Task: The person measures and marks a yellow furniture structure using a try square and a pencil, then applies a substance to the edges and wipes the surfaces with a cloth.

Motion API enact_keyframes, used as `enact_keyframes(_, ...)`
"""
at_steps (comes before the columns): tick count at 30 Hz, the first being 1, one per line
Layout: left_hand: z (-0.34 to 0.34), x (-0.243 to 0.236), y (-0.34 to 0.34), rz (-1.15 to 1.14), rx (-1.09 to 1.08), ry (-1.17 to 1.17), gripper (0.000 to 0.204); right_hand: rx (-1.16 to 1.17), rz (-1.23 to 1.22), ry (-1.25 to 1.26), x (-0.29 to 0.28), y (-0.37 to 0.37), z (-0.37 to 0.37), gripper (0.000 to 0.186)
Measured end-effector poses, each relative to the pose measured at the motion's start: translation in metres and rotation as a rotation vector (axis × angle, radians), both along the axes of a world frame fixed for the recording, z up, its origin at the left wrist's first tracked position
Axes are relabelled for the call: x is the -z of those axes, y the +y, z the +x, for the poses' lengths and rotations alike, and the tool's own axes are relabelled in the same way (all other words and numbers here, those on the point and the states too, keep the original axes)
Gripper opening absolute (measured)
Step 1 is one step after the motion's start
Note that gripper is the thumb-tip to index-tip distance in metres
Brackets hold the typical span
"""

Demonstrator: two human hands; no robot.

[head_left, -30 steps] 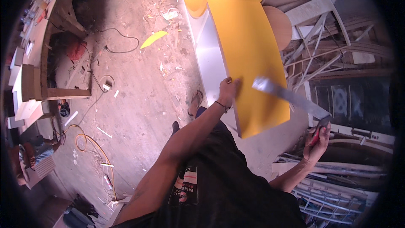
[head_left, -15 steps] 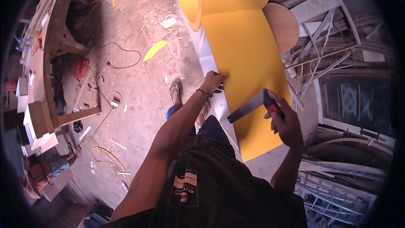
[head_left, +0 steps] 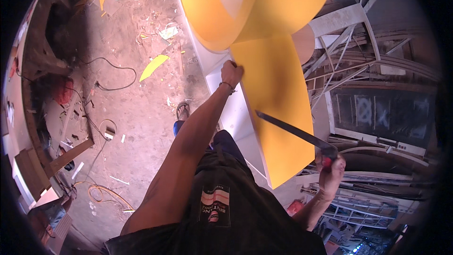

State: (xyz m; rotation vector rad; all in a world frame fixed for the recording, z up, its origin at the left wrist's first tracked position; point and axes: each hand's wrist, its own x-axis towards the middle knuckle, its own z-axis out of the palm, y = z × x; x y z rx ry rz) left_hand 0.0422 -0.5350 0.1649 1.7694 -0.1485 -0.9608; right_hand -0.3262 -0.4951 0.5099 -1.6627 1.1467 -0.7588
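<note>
A long yellow sheet (head_left: pixel 283 146) stretches out in front of me over a white frame (head_left: pixel 231 108). My left hand (head_left: pixel 231 73) is closed at the sheet's left edge, its fingertips partly hidden. My right hand (head_left: pixel 331 167) grips the dark handle of a hand saw (head_left: pixel 295 131), with a red patch showing by the fingers. The saw's dark blade points left across the sheet, its tip near the left edge. Whether the blade touches the sheet, I cannot tell. At the far end, a curved yellow panel (head_left: pixel 288 9) rises beside a rounded yellow shape (head_left: pixel 207 23).
Wooden frames and strips (head_left: pixel 349 42) stack along the right, beside a dark board (head_left: pixel 382 113). A workbench (head_left: pixel 28 113) runs down the left. Yellow offcuts (head_left: pixel 153 67), a black cable (head_left: pixel 120 68) and an orange hose (head_left: pixel 101 193) lie on the floor.
My left hand has slid farther along the sheet's edge. My right hand has drawn the saw back and to the right, and the sheet's near part lifts differently in view.
</note>
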Motion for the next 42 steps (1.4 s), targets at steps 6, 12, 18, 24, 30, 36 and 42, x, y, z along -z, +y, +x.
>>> enact_keyframes(6, 0.022, -0.013, -0.014, -0.023, -0.227, -0.038, 0.029, -0.242, 0.127, -0.644, -0.057, 0.015, 0.034, 0.082)
enact_keyframes(12, 0.016, -0.026, -0.027, -0.227, -0.63, 0.257, 0.019, -0.543, -0.018, -0.021, -0.061, 0.035, 0.059, 0.073)
enact_keyframes(18, 0.041, -0.026, -0.04, -0.165, -0.649, 0.19, 0.017, -0.316, 0.355, 0.469, -0.022, 0.05, 0.114, 0.061)
enact_keyframes(24, 0.056, -0.022, -0.033, -0.074, -0.488, -0.005, 0.017, -0.585, 0.081, 0.852, 0.02, 0.01, 0.14, 0.035)
enact_keyframes(30, 0.062, -0.014, -0.033, 0.0, -0.38, -0.086, 0.019, -0.75, -0.54, 0.498, 0.046, -0.053, 0.149, 0.015)
enact_keyframes(36, 0.059, -0.013, -0.039, -0.143, -0.457, 0.063, 0.013, -0.551, -0.413, 0.234, 0.045, -0.087, 0.179, 0.019)
enact_keyframes(42, 0.058, 0.008, -0.037, -0.16, -0.436, 0.008, 0.016, -0.489, -0.396, -0.107, 0.041, -0.101, 0.217, 0.02)
